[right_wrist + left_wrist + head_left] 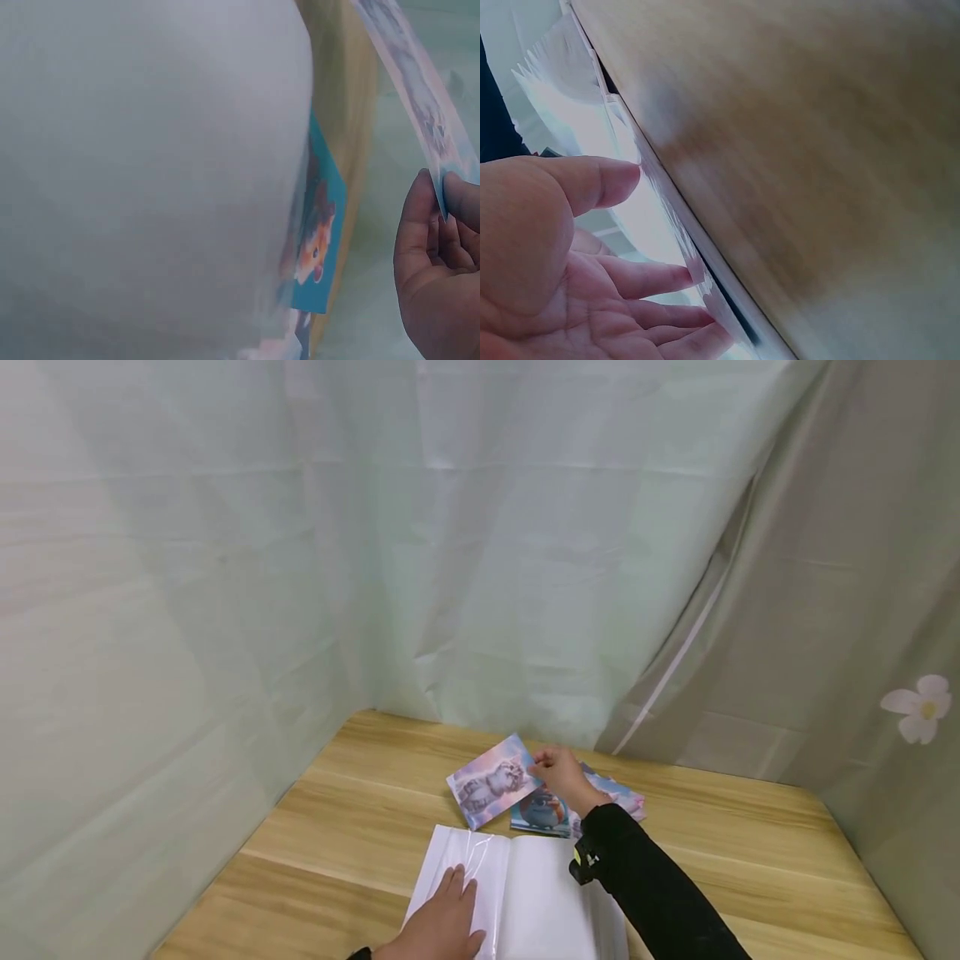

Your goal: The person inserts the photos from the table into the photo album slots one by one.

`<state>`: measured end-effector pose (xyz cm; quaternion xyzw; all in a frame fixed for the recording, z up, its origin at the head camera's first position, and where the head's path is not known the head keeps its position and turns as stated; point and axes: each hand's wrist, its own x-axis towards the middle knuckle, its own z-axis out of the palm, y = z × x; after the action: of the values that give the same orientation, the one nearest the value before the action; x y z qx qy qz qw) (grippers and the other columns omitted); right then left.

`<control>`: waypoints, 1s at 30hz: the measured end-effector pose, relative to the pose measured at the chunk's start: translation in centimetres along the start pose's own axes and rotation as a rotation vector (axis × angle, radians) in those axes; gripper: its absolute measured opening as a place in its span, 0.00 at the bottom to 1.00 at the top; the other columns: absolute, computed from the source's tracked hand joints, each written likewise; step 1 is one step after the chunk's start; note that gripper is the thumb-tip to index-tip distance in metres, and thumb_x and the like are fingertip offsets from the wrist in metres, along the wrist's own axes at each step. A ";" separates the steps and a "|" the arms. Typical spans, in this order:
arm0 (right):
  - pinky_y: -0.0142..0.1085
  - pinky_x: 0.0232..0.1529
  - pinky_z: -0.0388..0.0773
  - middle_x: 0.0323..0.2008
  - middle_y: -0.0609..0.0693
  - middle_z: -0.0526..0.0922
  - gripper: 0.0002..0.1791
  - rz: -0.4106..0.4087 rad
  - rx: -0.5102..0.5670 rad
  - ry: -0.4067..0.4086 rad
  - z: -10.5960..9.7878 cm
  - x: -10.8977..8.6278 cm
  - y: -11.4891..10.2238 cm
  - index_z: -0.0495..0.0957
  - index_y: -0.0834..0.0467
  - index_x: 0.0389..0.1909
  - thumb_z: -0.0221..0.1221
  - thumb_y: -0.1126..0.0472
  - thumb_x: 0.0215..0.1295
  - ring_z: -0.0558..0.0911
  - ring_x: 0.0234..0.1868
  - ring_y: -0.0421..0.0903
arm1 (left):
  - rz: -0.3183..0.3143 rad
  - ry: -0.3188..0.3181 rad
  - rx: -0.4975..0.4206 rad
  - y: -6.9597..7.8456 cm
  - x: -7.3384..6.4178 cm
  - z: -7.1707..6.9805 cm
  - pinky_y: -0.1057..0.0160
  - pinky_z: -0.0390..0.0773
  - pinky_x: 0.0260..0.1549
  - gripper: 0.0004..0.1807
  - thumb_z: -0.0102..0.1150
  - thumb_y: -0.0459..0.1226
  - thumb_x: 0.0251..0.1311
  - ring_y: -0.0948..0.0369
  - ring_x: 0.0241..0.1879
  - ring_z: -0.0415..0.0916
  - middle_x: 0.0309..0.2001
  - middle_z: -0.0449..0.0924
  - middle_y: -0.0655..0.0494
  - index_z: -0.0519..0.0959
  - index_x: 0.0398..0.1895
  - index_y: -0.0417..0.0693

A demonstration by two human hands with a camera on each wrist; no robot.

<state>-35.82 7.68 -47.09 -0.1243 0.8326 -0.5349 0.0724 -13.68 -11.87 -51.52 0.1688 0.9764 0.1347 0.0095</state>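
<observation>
An open photo album (543, 893) with white pages and clear plastic sleeves lies near the table's front edge. On its left page rests my left hand (444, 917), fingers spread out straight; the left wrist view shows the fingertips (679, 277) touching the plastic. Beyond the album, my right hand (564, 777) pinches a picture card (491, 783) by its right corner, between thumb and fingers. A fluffy grey animal on a pink and blue ground is printed on it. The right wrist view shows the held card (420, 90) raised off the table.
Under and beside my right forearm lie more picture cards: a blue one (542, 812) with an animal, and several pink and blue ones (626, 797) overlapping. The wooden table (322, 835) meets pale curtains (480, 568) at the back and sides.
</observation>
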 end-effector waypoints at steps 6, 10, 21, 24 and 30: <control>0.40 0.33 0.81 0.29 0.51 0.79 0.04 0.016 -0.005 -0.002 0.3 -0.1 0.3 0.80 0.66 0.40 0.62 0.69 0.68 0.76 0.30 0.43 | -0.002 -0.015 -0.009 0.2 0.0 -0.2 0.49 0.74 0.59 0.35 0.67 0.47 0.58 0.36 0.64 0.68 0.63 0.70 0.27 0.75 0.59 0.26; 0.39 0.27 0.77 0.30 0.51 0.80 0.05 0.041 -0.035 -0.028 0.3 -0.4 0.5 0.81 0.64 0.41 0.62 0.67 0.68 0.77 0.28 0.45 | 0.004 -0.006 0.008 0.4 0.0 -0.3 0.49 0.75 0.59 0.35 0.67 0.47 0.58 0.36 0.64 0.68 0.63 0.70 0.27 0.75 0.59 0.26; 0.34 0.20 0.65 0.38 0.53 0.83 0.10 0.037 -0.131 -0.111 0.1 -0.6 1.1 0.83 0.62 0.48 0.60 0.64 0.71 0.69 0.19 0.43 | 0.002 -0.002 0.011 0.9 -0.1 -0.2 0.50 0.76 0.58 0.34 0.68 0.46 0.58 0.36 0.63 0.69 0.62 0.71 0.27 0.75 0.58 0.27; 0.34 0.19 0.64 0.39 0.53 0.83 0.09 -0.005 -0.175 -0.133 -0.1 -0.6 1.2 0.83 0.63 0.48 0.58 0.65 0.72 0.65 0.16 0.42 | -0.004 -0.005 0.005 1.0 0.0 -0.3 0.50 0.77 0.56 0.34 0.68 0.47 0.57 0.35 0.63 0.68 0.62 0.70 0.26 0.76 0.58 0.27; 0.35 0.19 0.65 0.37 0.52 0.82 0.07 -0.038 -0.235 -0.154 -0.4 -0.4 1.4 0.83 0.61 0.44 0.57 0.66 0.72 0.63 0.15 0.42 | -0.009 -0.029 -0.026 1.2 0.1 -0.2 0.50 0.80 0.51 0.34 0.68 0.47 0.58 0.34 0.63 0.68 0.63 0.69 0.25 0.76 0.58 0.27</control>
<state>-35.68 8.72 -48.14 -0.1886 0.8789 -0.4239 0.1111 -13.45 -10.83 -50.98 0.1662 0.9750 0.1449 0.0267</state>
